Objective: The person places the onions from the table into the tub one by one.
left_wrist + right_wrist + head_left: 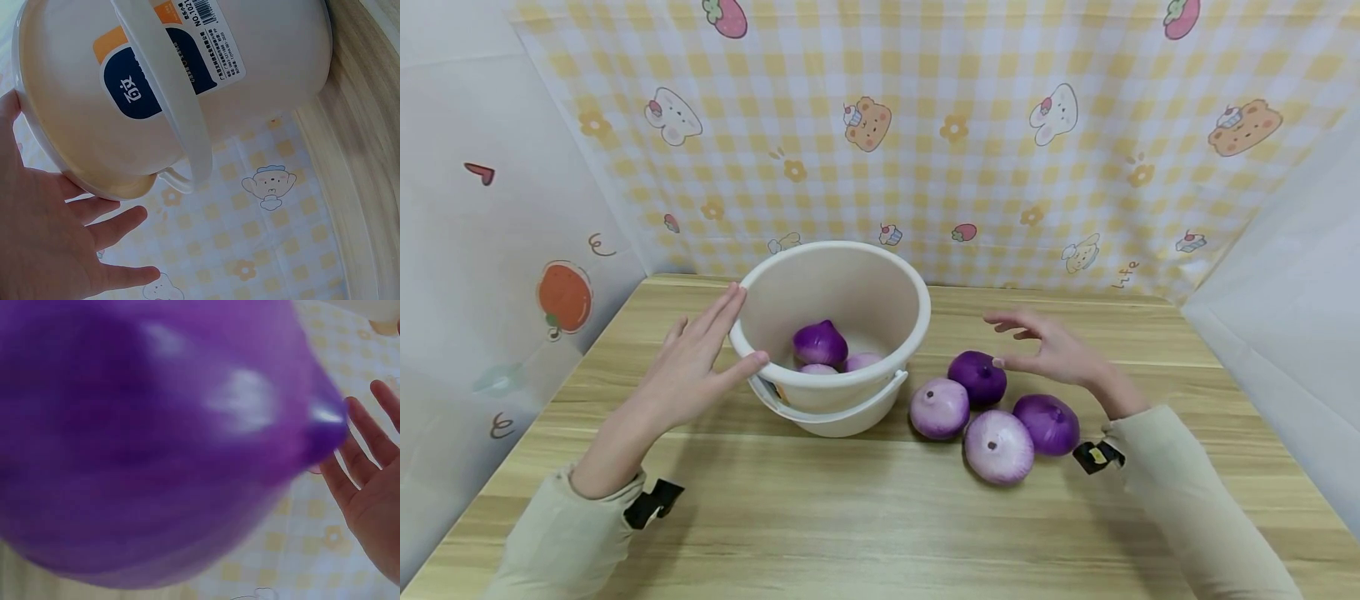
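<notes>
Bucket (842, 396), round white plastic, has left grip (691, 367) splayed against it; right grip (1051, 350) just hovers, also apart, by a round dark-purple onion (973, 379).

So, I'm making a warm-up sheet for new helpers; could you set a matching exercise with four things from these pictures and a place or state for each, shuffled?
1. Bucket
2. Checked cloth
3. Left grip
4. Loose onions

A. Touching the bucket's rim
B. On the table, right of the bucket
C. Hanging behind the table
D. Pale, with some onions inside

Pairs: 1-D, 2-C, 3-A, 4-B
</notes>
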`<state>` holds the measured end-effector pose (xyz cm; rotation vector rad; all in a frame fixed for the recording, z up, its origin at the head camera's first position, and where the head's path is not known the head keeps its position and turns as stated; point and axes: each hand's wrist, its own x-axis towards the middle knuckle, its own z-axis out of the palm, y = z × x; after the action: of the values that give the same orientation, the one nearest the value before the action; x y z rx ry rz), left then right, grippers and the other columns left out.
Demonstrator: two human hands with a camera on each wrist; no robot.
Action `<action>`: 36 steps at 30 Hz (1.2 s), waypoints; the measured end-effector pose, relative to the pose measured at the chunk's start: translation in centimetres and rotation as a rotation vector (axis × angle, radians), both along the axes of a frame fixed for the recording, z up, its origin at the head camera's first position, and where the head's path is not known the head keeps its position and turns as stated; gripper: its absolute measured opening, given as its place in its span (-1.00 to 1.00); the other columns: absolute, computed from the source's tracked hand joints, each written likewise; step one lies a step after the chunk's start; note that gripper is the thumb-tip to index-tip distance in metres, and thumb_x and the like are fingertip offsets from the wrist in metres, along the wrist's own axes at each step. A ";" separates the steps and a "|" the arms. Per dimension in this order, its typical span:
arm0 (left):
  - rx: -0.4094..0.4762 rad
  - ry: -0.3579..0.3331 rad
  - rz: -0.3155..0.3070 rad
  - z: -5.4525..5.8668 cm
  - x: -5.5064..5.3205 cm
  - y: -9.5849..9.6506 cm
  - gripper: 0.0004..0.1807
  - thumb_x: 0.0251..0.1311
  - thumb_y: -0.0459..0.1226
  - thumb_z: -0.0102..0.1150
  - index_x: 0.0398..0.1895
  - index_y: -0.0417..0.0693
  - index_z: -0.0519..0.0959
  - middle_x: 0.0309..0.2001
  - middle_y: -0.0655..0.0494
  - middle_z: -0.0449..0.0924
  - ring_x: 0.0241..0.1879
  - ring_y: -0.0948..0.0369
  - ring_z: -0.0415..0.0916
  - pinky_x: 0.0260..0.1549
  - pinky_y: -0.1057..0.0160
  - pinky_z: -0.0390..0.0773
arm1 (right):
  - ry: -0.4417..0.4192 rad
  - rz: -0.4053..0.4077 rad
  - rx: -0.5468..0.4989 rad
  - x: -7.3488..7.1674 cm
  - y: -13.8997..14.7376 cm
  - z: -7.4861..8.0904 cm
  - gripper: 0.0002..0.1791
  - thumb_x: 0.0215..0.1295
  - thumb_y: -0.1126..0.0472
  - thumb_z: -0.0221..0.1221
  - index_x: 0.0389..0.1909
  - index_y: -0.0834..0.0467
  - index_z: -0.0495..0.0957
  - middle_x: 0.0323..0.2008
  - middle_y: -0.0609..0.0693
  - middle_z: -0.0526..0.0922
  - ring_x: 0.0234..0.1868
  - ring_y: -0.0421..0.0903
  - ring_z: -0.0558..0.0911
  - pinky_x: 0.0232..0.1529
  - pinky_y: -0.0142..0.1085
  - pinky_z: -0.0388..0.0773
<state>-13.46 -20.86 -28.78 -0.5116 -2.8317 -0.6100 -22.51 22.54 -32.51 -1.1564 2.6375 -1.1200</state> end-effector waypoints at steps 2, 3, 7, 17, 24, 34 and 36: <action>0.001 -0.003 0.000 0.0 0.0 0.0 -0.14 0.15 0.10 -0.07 0.37 -0.07 -0.17 0.36 0.03 -0.24 0.29 -0.02 -0.19 0.11 -0.22 -0.28 | -0.014 -0.002 0.013 -0.4 0.4 -0.8 -0.38 0.04 0.23 0.25 0.17 0.18 0.28 0.13 0.09 0.32 0.07 0.05 0.35 0.01 -0.02 0.29; 0.001 -0.004 0.001 0.0 0.0 0.0 -0.14 0.15 0.10 -0.07 0.37 -0.07 -0.18 0.36 0.03 -0.25 0.29 -0.01 -0.19 0.11 -0.22 -0.29 | -0.020 -0.003 0.019 -0.5 0.5 -1.2 -0.37 0.04 0.21 0.25 0.17 0.17 0.28 0.14 0.08 0.31 0.08 0.05 0.34 0.02 -0.02 0.28; 0.001 -0.005 0.002 0.0 0.1 0.0 -0.14 0.15 0.10 -0.07 0.37 -0.07 -0.18 0.36 0.03 -0.25 0.29 -0.01 -0.20 0.11 -0.22 -0.28 | -0.031 -0.004 0.035 -0.7 0.9 -2.1 -0.33 0.03 0.15 0.26 0.18 0.17 0.26 0.14 0.08 0.30 0.10 0.07 0.32 0.02 0.01 0.26; 0.002 -0.003 0.004 -0.1 0.1 0.0 -0.14 0.15 0.10 -0.07 0.37 -0.06 -0.18 0.36 0.04 -0.25 0.29 -0.03 -0.19 0.11 -0.22 -0.28 | -0.089 0.002 0.050 -0.2 0.8 -2.9 -0.29 0.02 0.23 0.26 0.20 0.30 0.20 0.17 0.20 0.24 0.12 0.17 0.27 0.03 0.10 0.21; 0.004 -0.001 0.004 -0.1 0.1 0.0 -0.14 0.15 0.10 -0.06 0.37 -0.06 -0.17 0.36 0.04 -0.24 0.28 -0.03 -0.18 0.10 -0.23 -0.26 | -0.125 0.020 0.063 -0.9 1.3 -4.4 -0.27 0.03 0.15 0.26 0.22 0.22 0.19 0.18 0.16 0.24 0.14 0.15 0.25 0.03 0.10 0.20; 0.012 0.006 -0.008 -0.1 0.0 -0.1 -0.14 0.15 0.09 -0.06 0.37 -0.06 -0.17 0.36 0.02 -0.23 0.29 -0.02 -0.18 0.10 -0.24 -0.27 | -0.138 0.056 0.049 0.1 0.3 -3.5 -0.29 0.00 0.31 0.26 0.19 0.37 0.18 0.15 0.30 0.22 0.10 0.28 0.26 -0.02 0.18 0.20; 0.015 0.010 -0.011 -0.1 0.0 -0.1 -0.15 0.15 0.08 -0.05 0.37 -0.06 -0.17 0.36 0.02 -0.23 0.28 -0.02 -0.17 0.10 -0.24 -0.27 | -0.152 0.068 0.048 0.5 -0.1 -3.0 -0.30 0.00 0.34 0.25 0.17 0.39 0.18 0.13 0.32 0.23 0.08 0.28 0.28 -0.02 0.18 0.21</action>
<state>-13.49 -20.96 -28.90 -0.5261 -2.8149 -0.6280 -22.04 22.46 -35.53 -1.0968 2.4790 -1.0804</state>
